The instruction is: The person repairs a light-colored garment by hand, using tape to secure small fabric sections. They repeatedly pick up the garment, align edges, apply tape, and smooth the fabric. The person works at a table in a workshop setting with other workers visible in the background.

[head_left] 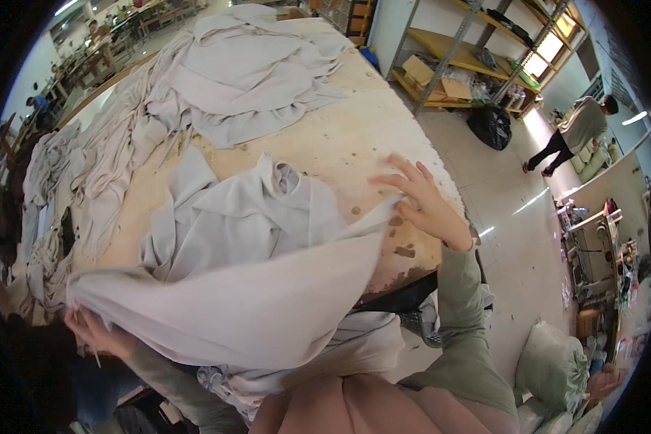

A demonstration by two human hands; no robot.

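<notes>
A pale grey piece of fabric [253, 311] is stretched between my two hands, sagging in the middle above the table's near edge. My left hand [101, 334] pinches its left end low at the near left. Toward the right edge of the table, my right hand [428, 206] grips the other corner between thumb and forefinger, with the remaining fingers spread. Just beyond the stretched cloth lies a crumpled light grey fabric piece [246, 213] on the wooden table [383, 137]. More fabric [369, 340] hangs over the near edge by my lap.
A large heap of grey fabric [246, 65] covers the table's far end, and loose cloth [116, 159] runs down its left side. Metal shelves [456, 54], a black bag [490, 126] and a walking person [582, 126] are to the right. Full sacks [550, 362] stand at the near right.
</notes>
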